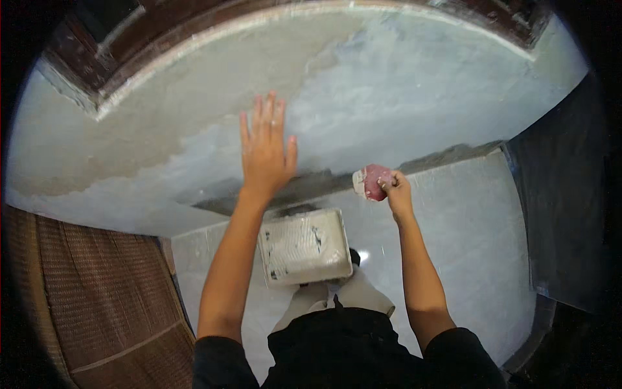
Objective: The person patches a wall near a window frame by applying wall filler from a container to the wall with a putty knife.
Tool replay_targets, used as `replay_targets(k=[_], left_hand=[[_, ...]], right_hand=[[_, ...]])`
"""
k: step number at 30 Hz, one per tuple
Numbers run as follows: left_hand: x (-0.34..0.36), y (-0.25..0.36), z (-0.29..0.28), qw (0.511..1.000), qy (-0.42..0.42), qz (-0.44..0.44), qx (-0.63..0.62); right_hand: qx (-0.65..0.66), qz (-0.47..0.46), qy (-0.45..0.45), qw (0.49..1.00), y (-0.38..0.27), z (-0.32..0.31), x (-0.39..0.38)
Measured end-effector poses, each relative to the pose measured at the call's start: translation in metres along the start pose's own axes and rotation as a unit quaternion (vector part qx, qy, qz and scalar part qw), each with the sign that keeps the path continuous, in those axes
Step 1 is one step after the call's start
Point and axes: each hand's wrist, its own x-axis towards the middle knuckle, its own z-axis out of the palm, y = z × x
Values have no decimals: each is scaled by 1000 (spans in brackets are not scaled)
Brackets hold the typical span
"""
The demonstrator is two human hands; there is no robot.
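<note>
My left hand [264, 152] is raised in front of the wall [376, 91], fingers stretched out and the thumb apart. It holds nothing; whether the palm touches the wall, I cannot tell. My right hand [400, 194] pinches a flat red scraper [376, 181] by its right side, between thumb and fingers. Whitish paste coats the scraper's left edge, and small spots of it dot the red face. Below and between my arms is a ribbed, off-white paint tray [304, 246], smeared with paste and dark marks, just in front of my legs.
Pale, smooth coating covers the lower wall, with a rougher beige patch at upper left and a dark strip along its foot. A dark wooden frame [149, 39] runs above. A woven brown panel [110, 285] stands left, a dark panel [564, 194] right, over grey floor [479, 220].
</note>
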Motion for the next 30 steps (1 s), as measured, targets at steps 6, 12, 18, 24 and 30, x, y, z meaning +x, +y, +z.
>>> replay_targets(k=[6,12,18,24,30], left_hand=[[-176,20,66,974,-209,-75,-51],[-311,37,74,877,-429,-178,-125],[-372,65,73,814,-515,-230,-140],[-398,69,78,820,-481,-253,-181],[-410,74,89,850,-414,-249,-208]], right_hand=[[-206,83,-56,973,137,9,-62],[-336,42,-33,940,171,50,-100],[-344,30,19,938,196,73,-102],[-355,-13,25,934,224,85,-107],[-390,-2,26,920,236,87,-106]])
